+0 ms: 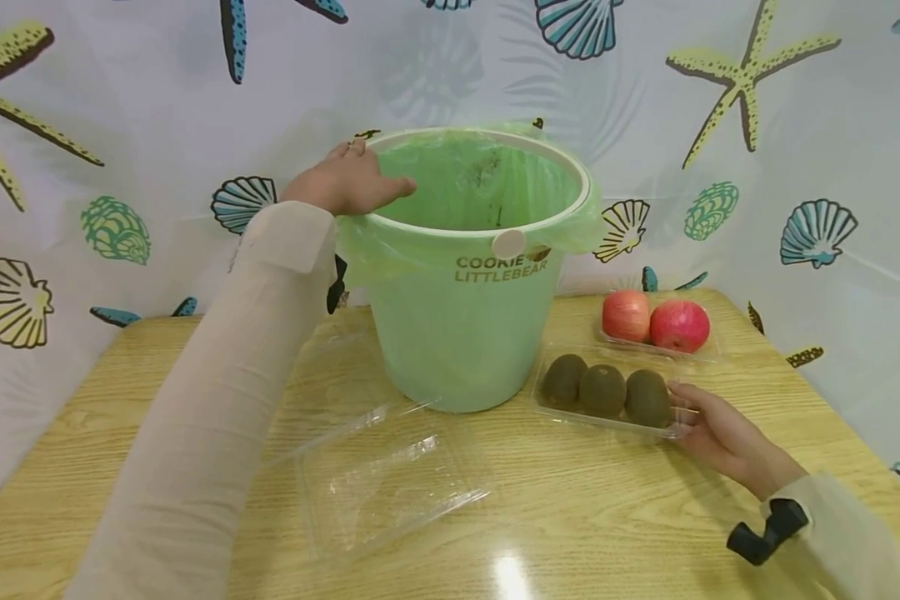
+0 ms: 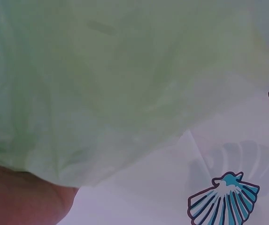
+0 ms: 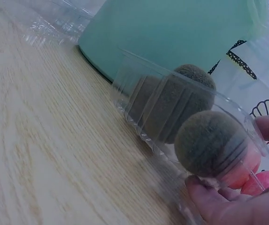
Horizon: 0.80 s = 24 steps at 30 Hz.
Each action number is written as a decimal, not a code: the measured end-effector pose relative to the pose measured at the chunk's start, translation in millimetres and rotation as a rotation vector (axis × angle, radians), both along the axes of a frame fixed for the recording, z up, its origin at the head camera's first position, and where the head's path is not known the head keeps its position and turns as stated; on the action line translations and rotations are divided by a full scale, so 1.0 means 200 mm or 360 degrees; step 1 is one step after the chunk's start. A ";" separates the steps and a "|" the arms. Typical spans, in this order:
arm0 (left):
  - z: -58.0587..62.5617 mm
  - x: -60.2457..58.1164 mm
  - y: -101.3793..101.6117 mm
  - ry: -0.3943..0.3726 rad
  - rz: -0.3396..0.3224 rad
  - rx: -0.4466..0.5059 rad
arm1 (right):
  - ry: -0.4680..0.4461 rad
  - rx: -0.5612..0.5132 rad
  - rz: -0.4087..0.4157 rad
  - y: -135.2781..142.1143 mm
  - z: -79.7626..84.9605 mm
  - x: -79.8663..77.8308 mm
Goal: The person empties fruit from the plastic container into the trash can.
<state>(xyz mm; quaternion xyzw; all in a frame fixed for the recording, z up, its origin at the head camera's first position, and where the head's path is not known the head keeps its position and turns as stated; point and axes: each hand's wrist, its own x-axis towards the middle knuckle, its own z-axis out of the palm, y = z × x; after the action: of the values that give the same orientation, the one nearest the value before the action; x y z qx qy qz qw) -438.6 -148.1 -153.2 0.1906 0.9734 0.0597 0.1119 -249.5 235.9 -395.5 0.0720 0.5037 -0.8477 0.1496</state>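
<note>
My left hand [image 1: 348,179] rests at the left rim of a pale green trash bin [image 1: 461,333] lined with a thin green bag [image 1: 438,179]. Its thumb stretches out over the bin's opening. In the left wrist view the bag [image 2: 125,84] fills most of the picture, above part of the hand [image 2: 26,199]. My right hand [image 1: 727,437] grips the right end of a clear plastic tray [image 1: 607,422] holding three brown kiwis [image 1: 602,390], just right of the bin. In the right wrist view, thumb and fingers sit on either side of the tray's end, beside the nearest kiwi [image 3: 211,143].
Behind the kiwis, two red apples [image 1: 678,326] sit in another clear tray [image 1: 701,354]. Clear plastic containers [image 1: 397,483] lie on the wooden table [image 1: 570,517] in front and left of the bin. A shell-and-starfish patterned cloth [image 1: 450,67] hangs behind.
</note>
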 end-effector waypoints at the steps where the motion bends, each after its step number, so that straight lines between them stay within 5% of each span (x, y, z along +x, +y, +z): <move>1: 0.00 0.00 0.00 0.0000 0.0000 -0.0001 | 0.0005 -0.0036 0.0036 0.01 0.00 0.00; 9: 0.01 0.00 0.00 -0.0023 0.0018 -0.0003 | -0.0079 0.0025 0.0047 0.02 0.00 0.03; 24: 0.01 0.03 -0.01 0.0001 0.0004 0.0016 | 0.0116 -0.0082 0.0030 0.08 0.02 0.07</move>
<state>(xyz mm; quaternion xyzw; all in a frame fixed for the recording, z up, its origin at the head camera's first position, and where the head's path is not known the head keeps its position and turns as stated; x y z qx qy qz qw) -431.9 -149.3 -151.7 0.1900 0.9734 0.0645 0.1104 -236.5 252.0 -392.1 0.0324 0.4875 -0.8611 0.1408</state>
